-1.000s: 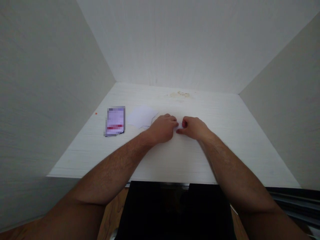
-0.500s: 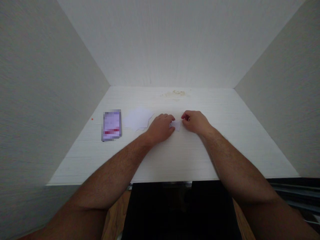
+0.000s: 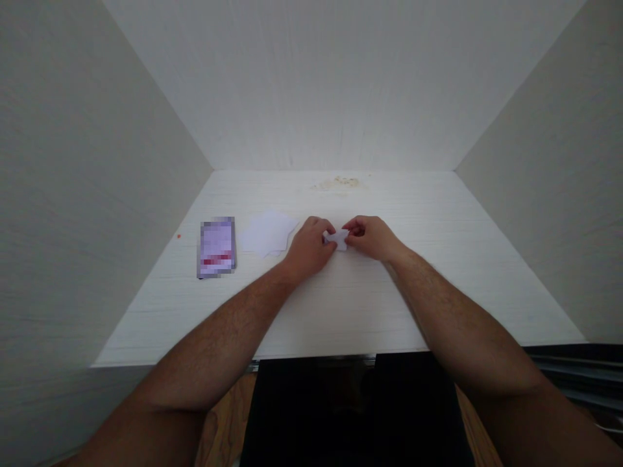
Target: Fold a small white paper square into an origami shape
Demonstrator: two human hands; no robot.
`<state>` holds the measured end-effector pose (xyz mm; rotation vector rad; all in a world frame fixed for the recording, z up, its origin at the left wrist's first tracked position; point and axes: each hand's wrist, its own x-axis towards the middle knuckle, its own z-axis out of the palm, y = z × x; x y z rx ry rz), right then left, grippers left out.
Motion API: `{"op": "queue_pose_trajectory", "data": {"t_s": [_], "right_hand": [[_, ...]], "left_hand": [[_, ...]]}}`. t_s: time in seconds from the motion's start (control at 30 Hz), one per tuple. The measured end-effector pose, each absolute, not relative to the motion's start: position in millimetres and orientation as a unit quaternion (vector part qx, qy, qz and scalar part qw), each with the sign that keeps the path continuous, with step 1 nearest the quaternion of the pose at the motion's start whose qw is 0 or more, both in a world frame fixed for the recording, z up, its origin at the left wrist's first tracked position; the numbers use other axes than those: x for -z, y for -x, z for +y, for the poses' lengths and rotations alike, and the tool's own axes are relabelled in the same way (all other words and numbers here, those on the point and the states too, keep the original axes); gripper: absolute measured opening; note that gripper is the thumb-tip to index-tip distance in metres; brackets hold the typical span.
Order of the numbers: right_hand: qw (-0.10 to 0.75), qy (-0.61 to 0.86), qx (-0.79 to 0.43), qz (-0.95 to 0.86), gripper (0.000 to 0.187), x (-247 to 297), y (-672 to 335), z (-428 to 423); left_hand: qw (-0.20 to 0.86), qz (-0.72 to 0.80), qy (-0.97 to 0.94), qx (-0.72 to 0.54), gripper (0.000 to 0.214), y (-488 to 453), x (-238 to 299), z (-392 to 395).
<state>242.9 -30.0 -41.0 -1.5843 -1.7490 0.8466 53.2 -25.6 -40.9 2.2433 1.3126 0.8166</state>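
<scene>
A small piece of white paper [image 3: 340,240] is between my two hands at the middle of the white tabletop. My left hand [image 3: 314,245] grips its left side, with thumb and fingers curled about it. At the paper's right edge, my right hand [image 3: 368,236] pinches it between thumb and fingertip. The paper looks folded or bent, though part of it is hidden by my fingers. To the left of my left hand lie several overlapping sheets of white paper [image 3: 267,232].
Farther left on the tabletop [image 3: 311,311] is a flat rectangular object [image 3: 217,248], blurred by pixelation, purplish with a red strip. A small orange dot [image 3: 178,236] is beside it. Pale walls enclose the table on three sides. A yellowish stain [image 3: 345,181] marks the back.
My right hand has moved left to the paper and now pinches its right edge. The paper's shape between my hands has changed slightly. My left hand has stayed nearly in place.
</scene>
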Motion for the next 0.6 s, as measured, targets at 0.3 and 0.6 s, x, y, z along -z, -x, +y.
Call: {"op": "queue_pose_trajectory", "data": {"t_s": [0.3, 0.6], "right_hand": [[0.403, 0.558, -0.313, -0.655, 0.007, 29, -242, -33], [0.442, 0.555, -0.406, -0.577, 0.022, 27, -236, -36]], "left_hand": [[0.432, 0.449, -0.691, -0.365, 0.068, -56, 38, -23], [0.491, 0.437, -0.629, -0.414, 0.042, -58, 39, -19]]}}
